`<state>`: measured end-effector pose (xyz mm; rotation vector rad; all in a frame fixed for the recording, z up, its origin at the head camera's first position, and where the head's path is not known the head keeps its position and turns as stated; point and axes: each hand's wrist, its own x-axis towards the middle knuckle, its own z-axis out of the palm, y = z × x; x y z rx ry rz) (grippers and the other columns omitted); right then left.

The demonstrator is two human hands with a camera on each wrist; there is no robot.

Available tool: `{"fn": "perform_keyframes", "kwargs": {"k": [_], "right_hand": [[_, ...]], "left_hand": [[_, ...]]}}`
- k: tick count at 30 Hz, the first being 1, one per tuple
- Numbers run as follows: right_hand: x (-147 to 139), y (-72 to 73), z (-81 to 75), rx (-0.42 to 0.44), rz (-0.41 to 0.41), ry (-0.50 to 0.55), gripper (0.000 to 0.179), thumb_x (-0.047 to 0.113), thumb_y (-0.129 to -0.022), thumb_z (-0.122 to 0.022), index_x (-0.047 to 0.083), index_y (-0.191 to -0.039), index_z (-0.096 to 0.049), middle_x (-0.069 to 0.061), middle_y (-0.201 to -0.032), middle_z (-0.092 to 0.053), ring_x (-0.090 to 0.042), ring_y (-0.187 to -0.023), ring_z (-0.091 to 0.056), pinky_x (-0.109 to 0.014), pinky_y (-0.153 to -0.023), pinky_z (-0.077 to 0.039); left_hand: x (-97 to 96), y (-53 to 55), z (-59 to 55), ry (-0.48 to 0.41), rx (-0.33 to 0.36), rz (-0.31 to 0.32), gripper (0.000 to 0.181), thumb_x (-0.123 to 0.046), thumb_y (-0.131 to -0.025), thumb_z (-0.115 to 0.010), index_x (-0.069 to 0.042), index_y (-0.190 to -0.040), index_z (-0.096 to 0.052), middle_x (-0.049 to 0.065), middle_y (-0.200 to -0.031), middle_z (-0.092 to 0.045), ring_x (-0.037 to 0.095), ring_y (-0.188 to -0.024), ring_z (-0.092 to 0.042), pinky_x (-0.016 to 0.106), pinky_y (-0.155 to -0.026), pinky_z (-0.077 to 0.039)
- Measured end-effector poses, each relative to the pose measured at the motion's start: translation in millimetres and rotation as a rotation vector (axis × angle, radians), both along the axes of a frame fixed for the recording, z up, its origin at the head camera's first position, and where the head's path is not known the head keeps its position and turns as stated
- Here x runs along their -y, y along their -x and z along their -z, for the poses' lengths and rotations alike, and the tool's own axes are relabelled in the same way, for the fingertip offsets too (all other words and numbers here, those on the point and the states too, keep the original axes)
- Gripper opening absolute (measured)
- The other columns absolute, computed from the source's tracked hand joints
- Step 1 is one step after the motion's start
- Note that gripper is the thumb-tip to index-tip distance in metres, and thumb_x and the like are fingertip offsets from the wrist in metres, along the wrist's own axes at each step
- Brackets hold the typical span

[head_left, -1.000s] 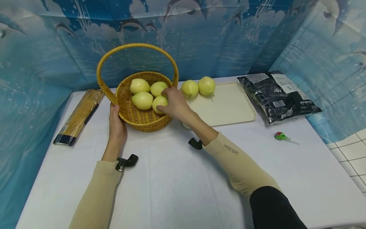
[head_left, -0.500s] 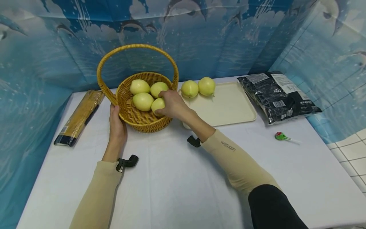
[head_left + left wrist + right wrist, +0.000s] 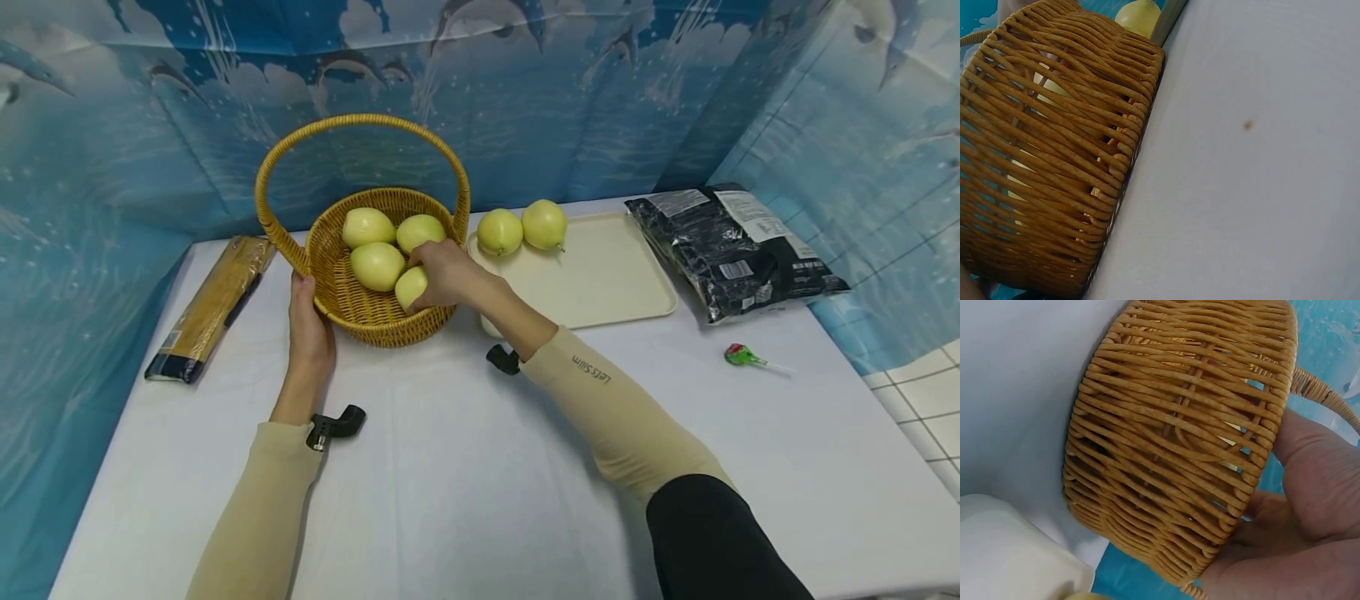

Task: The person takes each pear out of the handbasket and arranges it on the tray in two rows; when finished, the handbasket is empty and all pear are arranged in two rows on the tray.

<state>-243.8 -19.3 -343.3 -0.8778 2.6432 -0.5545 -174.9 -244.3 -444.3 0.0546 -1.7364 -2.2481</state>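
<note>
right hand [image 3: 450, 275] pinches fruit [image 3: 408, 287] at four o'clock in basket [image 3: 378, 333]; left hand [image 3: 311, 337] touches basket's eight o'clock side, grip unclear.

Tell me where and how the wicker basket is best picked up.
Probably by the top of its arched handle, from above: the arch stands high over the basket's rim and the green fruit, with open space beneath to grip through. The rim looks less handy, since the left hand is against its left side and the right hand, pinching one fruit, reaches over its right.
</note>
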Motion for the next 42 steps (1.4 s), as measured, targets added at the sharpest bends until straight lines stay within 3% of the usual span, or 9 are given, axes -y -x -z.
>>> {"fn": "perform_keyframes", "kwargs": {"k": [12,25,34,42], "right_hand": [[-1,-0.8,4.8,-0.057,0.006,0.088,0.068,0.036,-0.076,-0.096,0.004,-0.130,-0.071,-0.009,-0.127,-0.073,-0.029,-0.116,-0.066,-0.038,-0.099,-0.056],[-5,-1.9,12.9,-0.154,-0.007,0.172,0.064,0.039,-0.076,-0.096,0.007,-0.126,-0.074,-0.006,-0.119,-0.076,-0.026,-0.109,-0.067,-0.040,-0.098,-0.054],[-11,-4.1,10.5,-0.107,0.002,0.318,0.063,0.039,-0.078,-0.094,0.011,-0.129,-0.071,-0.004,-0.122,-0.073,-0.021,-0.110,-0.065,-0.037,-0.093,-0.054],[-12,-12.5,6.5,-0.125,0.052,0.358,0.065,0.041,-0.078,-0.093,0.013,-0.131,-0.070,-0.003,-0.122,-0.072,-0.023,-0.108,-0.063,-0.039,-0.093,-0.052]], "left_hand": [[0.2,0.3,0.4,-0.005,0.000,0.001,0.053,-0.030,-0.114,-0.030,-0.029,-0.166,-0.022,0.010,-0.169,-0.031,0.023,-0.157,-0.030,0.031,-0.131,-0.020],[0.2,0.4,1.2,-0.001,0.000,-0.005,0.054,-0.029,-0.114,-0.030,-0.029,-0.167,-0.021,0.010,-0.169,-0.032,0.024,-0.157,-0.031,0.032,-0.131,-0.020],[0.3,1.8,3.1,-0.032,-0.043,-0.004,0.054,-0.025,-0.113,-0.030,-0.023,-0.167,-0.023,0.014,-0.168,-0.031,0.029,-0.157,-0.029,0.034,-0.132,-0.020],[-1.1,1.5,3.3,-0.027,-0.034,-0.001,0.053,-0.026,-0.114,-0.030,-0.025,-0.166,-0.024,0.013,-0.168,-0.031,0.029,-0.156,-0.030,0.036,-0.131,-0.021]]}}
